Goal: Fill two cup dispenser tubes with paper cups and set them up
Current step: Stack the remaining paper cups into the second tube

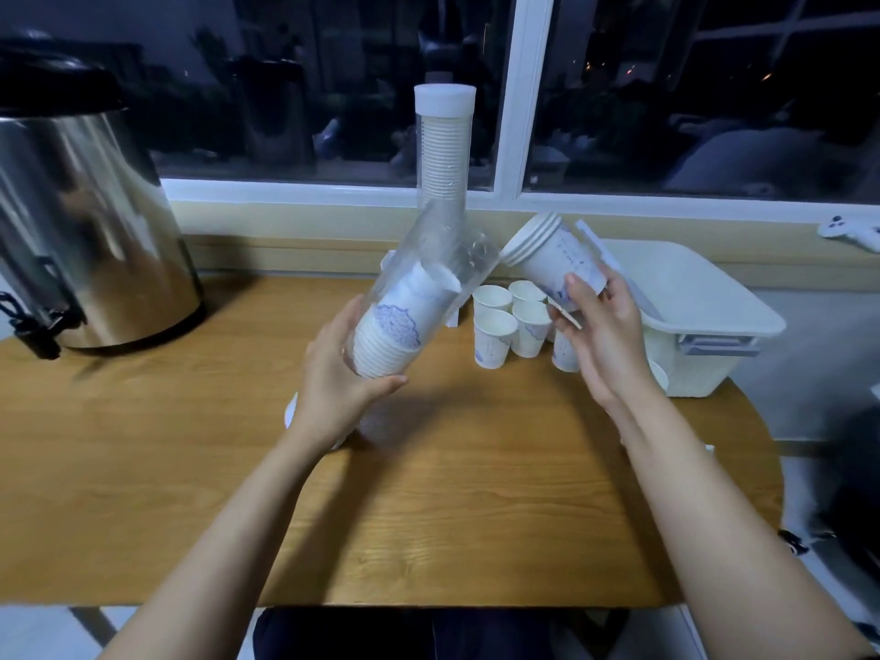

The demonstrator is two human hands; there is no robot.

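So the left hand (333,388) has the clear tube (438,259) up off the table (428,507), fingers (355,311) wrapped round its lower end. The tube's tilted: bottom end near and left, open mouth pointing up toward the far right. A nested stack (385,345) of white cups with blue print sits down in the lower part of it, right about where the hand grips. The upper half is mostly see-through.

The right hand (607,340) holds a short stack of paper cups (552,254) by the base, fingers curled round it, with the rims aimed up and left at the tube's mouth. Rims and mouth are just beside each other, but I honestly can't tell if they're touching. There's also a thin brownish thing (565,315) tucked in that hand, too blurry to name.

Behind all that, a second tube (445,150) stands upright at the far edge of the table by the window (690,88). It's packed with cups and topped with a white cap (445,100). A bunch of loose cups (495,335) stand open side up on the table between the two hands, next to a white lidded bin (705,307) on the right. There's a big steel urn (81,221) on the far left.
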